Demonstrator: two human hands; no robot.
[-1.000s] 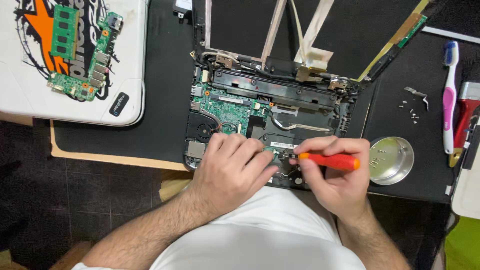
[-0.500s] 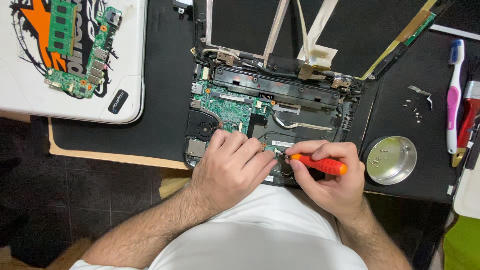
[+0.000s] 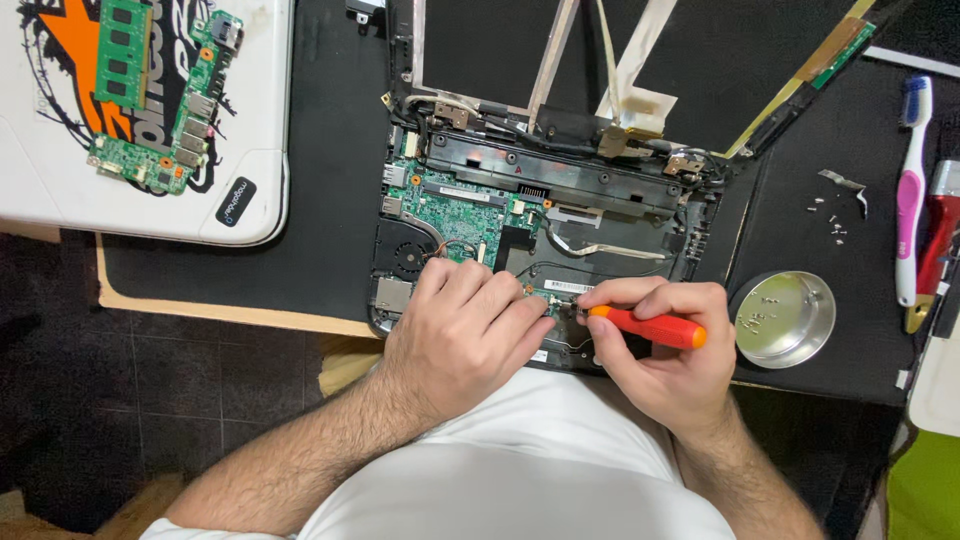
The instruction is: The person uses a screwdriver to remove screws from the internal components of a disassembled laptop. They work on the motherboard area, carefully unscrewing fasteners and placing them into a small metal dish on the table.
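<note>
Orange-handled screwdriver (image 3: pixel 648 327) lies level, tip on the opened laptop (image 3: pixel 540 230).

Beside you: a round metal dish (image 3: pixel 784 320) holding screws, a pink-and-white toothbrush (image 3: pixel 909 190), and green circuit boards (image 3: pixel 160 95) on a white laptop lid (image 3: pixel 250 150).

Screwdriver (image 3: pixel 648 327) handle swung rightward, tip lower into laptop (image 3: pixel 560 235).

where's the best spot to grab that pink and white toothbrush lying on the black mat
Judging by its pose, grip the pink and white toothbrush around the middle of its long handle, from above. It lies flat and lengthwise on the black mat, bristles at the far end. Its left side is open; a red-handled tool crowds the right.
</note>
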